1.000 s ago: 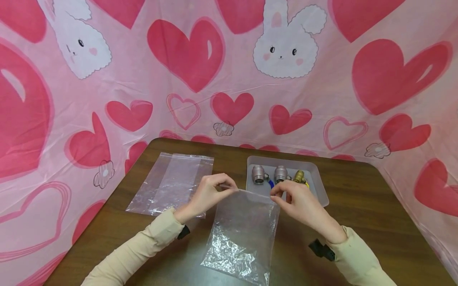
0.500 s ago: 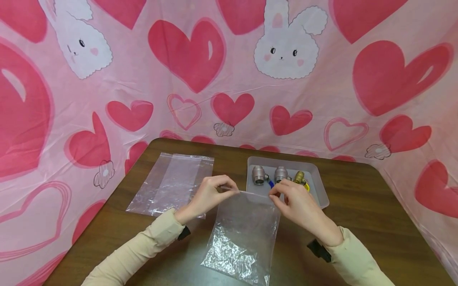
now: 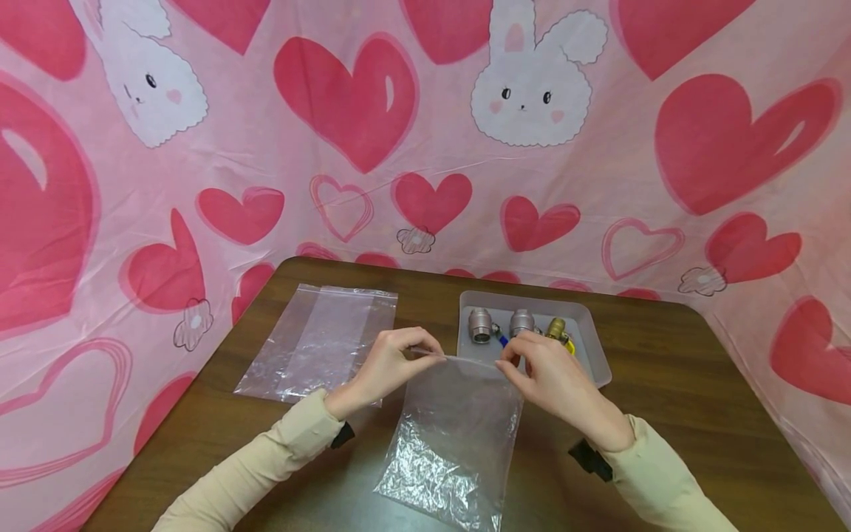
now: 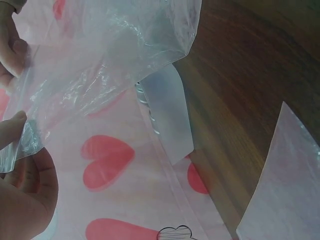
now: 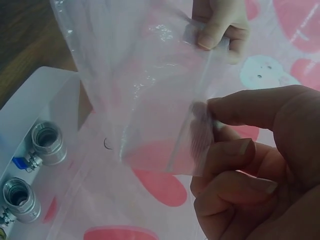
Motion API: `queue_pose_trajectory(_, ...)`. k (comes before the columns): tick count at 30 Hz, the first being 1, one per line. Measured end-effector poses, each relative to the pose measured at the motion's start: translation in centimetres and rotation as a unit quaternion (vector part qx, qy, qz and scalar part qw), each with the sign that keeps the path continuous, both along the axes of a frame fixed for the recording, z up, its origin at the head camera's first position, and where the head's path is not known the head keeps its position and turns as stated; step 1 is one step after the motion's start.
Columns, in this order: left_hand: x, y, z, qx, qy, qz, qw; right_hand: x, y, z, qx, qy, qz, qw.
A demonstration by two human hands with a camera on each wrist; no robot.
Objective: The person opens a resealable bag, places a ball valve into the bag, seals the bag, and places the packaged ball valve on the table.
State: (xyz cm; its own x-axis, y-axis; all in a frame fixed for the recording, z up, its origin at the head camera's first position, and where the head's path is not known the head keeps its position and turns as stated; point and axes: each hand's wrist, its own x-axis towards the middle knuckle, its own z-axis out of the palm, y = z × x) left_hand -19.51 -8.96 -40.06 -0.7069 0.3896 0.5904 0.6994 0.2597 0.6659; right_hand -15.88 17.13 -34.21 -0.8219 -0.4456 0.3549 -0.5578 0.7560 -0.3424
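A clear zip-lock bag [image 3: 459, 428] hangs by its top edge between my two hands, its lower part low over the table's near side. My left hand [image 3: 399, 362] pinches the top left part of the edge between thumb and fingers. With thumb and index finger, my right hand [image 3: 552, 377] pinches the same edge farther right. In the right wrist view the zip strip [image 5: 187, 125] runs along the edge near the right fingertips, and the bag looks flat. The left wrist view shows the left thumb and fingers on the bag's corner [image 4: 31, 137].
More clear zip-lock bags [image 3: 319, 340] lie flat at the left of the brown table [image 3: 691, 414]. A translucent tray [image 3: 598, 347] at the back right holds two silvery valves [image 3: 480, 325] and a brass one [image 3: 555, 327]. Pink heart-patterned cloth [image 3: 452, 111] surrounds the table.
My right hand has slid slightly left along the bag's top edge, closer to the left hand. The left hand has barely moved and the bag stays in both hands.
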Motion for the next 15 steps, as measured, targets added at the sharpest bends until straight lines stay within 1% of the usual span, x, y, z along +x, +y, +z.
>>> queue_pose_trajectory(6,0.18,0.09,0.15,0.0,-0.006,-0.001,1.0,0.09,-0.07,0.02,0.019,0.003,0.002,0.9998)
queue_pose_trajectory(11,0.29,0.18,0.23,0.005,-0.004,0.004,1.0,0.09,-0.24,-0.34,0.028,0.032,0.01,0.999)
queue_pose_trajectory(15,0.28,0.24,0.14,0.005,-0.01,0.002,0.9999,-0.03,-0.37,-0.67,0.024,0.051,0.014,0.9983)
